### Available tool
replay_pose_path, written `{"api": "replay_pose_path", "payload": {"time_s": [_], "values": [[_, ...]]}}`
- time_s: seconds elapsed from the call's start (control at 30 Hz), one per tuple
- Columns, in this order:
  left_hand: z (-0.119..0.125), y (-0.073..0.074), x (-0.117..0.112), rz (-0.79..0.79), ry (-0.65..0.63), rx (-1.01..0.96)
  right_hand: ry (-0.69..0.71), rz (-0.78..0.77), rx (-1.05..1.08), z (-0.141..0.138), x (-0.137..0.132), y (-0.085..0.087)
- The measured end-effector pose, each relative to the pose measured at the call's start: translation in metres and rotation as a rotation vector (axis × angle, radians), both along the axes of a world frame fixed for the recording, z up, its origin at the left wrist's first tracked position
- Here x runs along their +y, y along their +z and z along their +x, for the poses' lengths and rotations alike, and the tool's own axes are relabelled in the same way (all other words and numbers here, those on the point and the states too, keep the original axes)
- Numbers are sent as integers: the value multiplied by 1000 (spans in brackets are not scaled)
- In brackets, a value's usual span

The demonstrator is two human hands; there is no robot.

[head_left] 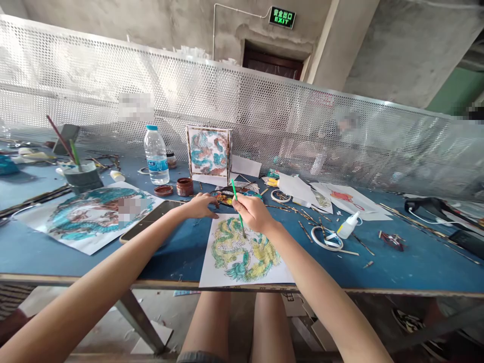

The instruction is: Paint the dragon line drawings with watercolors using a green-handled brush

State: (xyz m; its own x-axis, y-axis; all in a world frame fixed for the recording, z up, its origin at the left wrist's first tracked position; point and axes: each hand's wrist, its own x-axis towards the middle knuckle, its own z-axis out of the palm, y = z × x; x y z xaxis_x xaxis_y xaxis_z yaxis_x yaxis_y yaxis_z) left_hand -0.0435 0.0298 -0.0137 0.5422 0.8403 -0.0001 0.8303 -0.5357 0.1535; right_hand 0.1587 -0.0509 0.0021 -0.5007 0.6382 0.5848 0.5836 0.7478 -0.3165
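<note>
A green paintbrush [235, 190] is gripped in my right hand [252, 212], its bristles down at the dragon picture [230, 252]. That sheet of paper lies in front of me, painted in yellow and teal. My left hand [201, 205] is at the sheet's upper left corner, fingers apart and holding nothing. Just beyond both hands sits a paint palette [226, 198] with yellow and dark colours, partly hidden by them. An open jar of brown paint [185, 186] stands behind my left hand, with its lid [164, 190] beside it. A phone [151, 221] lies under my left forearm.
A water bottle [156, 156] and a framed dragon picture [210, 154] stand at the back. On the left are a brush cup [83, 177] and a larger painted sheet [91, 241]. To the right lie a glue bottle [348, 225], a tape roll [327, 239] and thin sticks.
</note>
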Motion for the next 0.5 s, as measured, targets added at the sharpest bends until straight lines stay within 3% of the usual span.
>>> {"api": "replay_pose_path", "payload": {"time_s": [0.17,0.5], "values": [[-1,-2,3,15,-11,-11,-84,95,22,2,1,-1],[-1,0,0,-1,-25,-48,-23,35,13,-1,0,-2]]}}
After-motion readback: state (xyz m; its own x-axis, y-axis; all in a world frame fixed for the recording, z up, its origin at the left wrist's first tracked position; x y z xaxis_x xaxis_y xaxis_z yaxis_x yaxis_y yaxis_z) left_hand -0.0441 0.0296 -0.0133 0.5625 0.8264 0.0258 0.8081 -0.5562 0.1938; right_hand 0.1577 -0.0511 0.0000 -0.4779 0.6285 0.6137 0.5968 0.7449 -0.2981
